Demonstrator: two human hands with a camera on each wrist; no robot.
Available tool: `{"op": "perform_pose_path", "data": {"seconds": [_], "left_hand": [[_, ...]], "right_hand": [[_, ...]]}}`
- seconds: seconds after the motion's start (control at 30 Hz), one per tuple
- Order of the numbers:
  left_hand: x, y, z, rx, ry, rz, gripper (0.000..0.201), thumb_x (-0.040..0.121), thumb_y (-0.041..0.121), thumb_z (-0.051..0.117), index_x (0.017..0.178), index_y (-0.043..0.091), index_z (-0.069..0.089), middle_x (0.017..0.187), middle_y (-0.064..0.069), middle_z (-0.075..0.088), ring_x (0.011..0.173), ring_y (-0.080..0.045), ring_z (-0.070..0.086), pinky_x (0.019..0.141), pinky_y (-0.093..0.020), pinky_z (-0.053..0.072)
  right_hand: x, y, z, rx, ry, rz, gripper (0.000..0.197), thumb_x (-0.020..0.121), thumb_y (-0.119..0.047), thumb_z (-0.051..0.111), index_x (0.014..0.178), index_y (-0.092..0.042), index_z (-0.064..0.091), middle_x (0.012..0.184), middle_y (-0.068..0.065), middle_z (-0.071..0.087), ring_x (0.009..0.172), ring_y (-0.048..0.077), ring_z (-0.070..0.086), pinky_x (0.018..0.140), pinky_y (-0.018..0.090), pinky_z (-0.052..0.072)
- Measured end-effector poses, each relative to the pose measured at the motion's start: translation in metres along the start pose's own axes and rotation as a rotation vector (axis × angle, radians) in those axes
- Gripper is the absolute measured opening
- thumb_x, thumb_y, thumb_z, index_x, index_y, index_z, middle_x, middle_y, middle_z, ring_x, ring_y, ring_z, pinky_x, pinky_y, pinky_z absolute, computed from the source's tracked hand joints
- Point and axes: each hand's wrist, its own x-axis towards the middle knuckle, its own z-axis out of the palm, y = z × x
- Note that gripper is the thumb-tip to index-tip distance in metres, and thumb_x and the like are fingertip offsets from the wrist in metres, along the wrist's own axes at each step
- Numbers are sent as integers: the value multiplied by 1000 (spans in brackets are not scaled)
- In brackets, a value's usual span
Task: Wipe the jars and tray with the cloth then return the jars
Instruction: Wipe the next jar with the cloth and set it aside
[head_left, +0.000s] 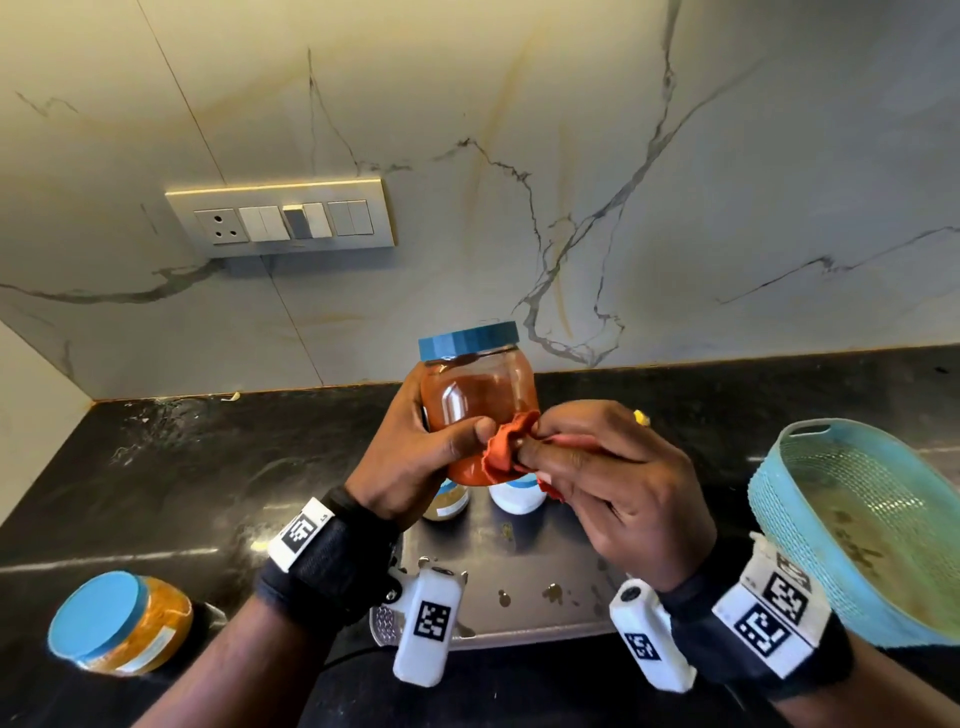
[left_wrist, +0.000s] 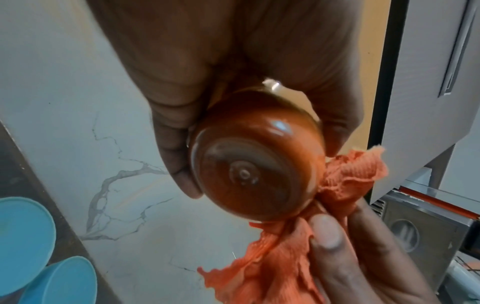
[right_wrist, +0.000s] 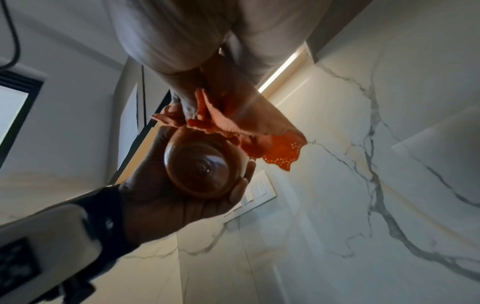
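My left hand (head_left: 415, 447) grips a blue-lidded jar of red powder (head_left: 475, 395) upright above the counter; its round base (left_wrist: 249, 172) fills the left wrist view, and the same jar (right_wrist: 200, 166) shows from below in the right wrist view. My right hand (head_left: 587, 467) pinches a bunched orange cloth (head_left: 506, 447) against the jar's lower right side; the cloth (left_wrist: 345, 174) also shows beside the base. A shiny steel tray (head_left: 519, 571) lies flat below my hands. Two more jars (head_left: 514, 493) stand at its far edge, mostly hidden. Another blue-lidded jar of yellow powder (head_left: 122, 623) sits at the lower left.
A light blue plastic basket (head_left: 857, 530) stands tilted at the right on the black counter (head_left: 208, 467). A switch panel (head_left: 283, 221) is on the marble wall behind. Small spots and drops dot the tray.
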Motion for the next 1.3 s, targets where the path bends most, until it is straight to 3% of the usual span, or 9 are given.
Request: {"op": "perform_pose_path", "data": {"seconds": [0.1, 0.27, 0.43, 0.63, 0.77, 0.9, 1.0, 1.17, 1.3], "left_hand": [[0, 2, 4, -17, -93, 6, 96, 62, 43, 95, 137, 1, 53, 126, -19, 68, 114, -33, 67, 93, -43, 57], [5, 9, 5, -90, -85, 9, 106, 57, 39, 98, 138, -6, 47, 125, -24, 64, 114, -37, 64, 90, -47, 56], [4, 10, -3, -234, -36, -24, 110, 58, 30, 97, 145, -8, 40, 127, -34, 56, 111, -44, 61, 96, -55, 53], [-2, 7, 1, -134, 53, 19, 87, 70, 45, 89, 138, 7, 50, 130, -20, 64, 116, -35, 64, 97, -45, 56], [0, 2, 4, 19, 70, 68, 103, 61, 61, 90, 135, 2, 49, 129, -28, 62, 121, -52, 59, 102, -66, 48], [-1, 2, 14, 39, 98, 83, 102, 69, 64, 83, 134, -6, 48, 132, -27, 62, 124, -45, 60, 103, -65, 48], [-2, 5, 20, 47, 106, 116, 78, 74, 62, 81, 124, 6, 60, 126, -19, 67, 117, -34, 64, 100, -61, 51], [2, 6, 10, -18, 141, 146, 92, 75, 62, 80, 131, -7, 54, 128, -38, 58, 115, -51, 60, 104, -77, 38], [0, 2, 8, 20, 117, 140, 86, 76, 60, 80, 131, -3, 57, 129, -29, 63, 122, -54, 57, 103, -74, 41]], "right_hand": [[16, 10, -5, 12, 56, 38, 23, 89, 3, 71, 110, -6, 76, 110, 12, 69, 102, 22, 67, 88, 35, 56], [32, 13, 0, 187, 207, 233, 25, 89, 4, 70, 112, -4, 75, 112, 7, 70, 107, 20, 68, 90, 40, 56], [10, -8, 8, 97, 118, 139, 24, 90, 5, 69, 110, -5, 77, 118, 9, 68, 112, 20, 65, 96, 33, 53], [14, -4, 12, -50, 79, 56, 24, 93, 0, 68, 114, -8, 77, 116, 13, 67, 109, 27, 64, 92, 38, 54], [10, -10, 16, -93, -30, -50, 25, 98, -4, 62, 119, -10, 74, 121, 12, 67, 112, 28, 64, 91, 40, 54], [38, 7, 7, -86, 120, 74, 23, 95, -3, 62, 112, -8, 77, 115, 12, 69, 104, 26, 66, 91, 37, 54], [50, 12, 2, -1, 188, 162, 23, 93, -1, 65, 112, -6, 76, 112, 10, 70, 104, 22, 67, 91, 34, 55], [16, -6, 11, -38, 34, 15, 24, 93, 1, 65, 112, -9, 77, 113, 10, 69, 103, 25, 66, 89, 35, 54], [27, 4, 5, -9, 102, 52, 21, 94, -2, 65, 109, -8, 78, 113, 10, 69, 104, 23, 67, 90, 35, 55]]}}
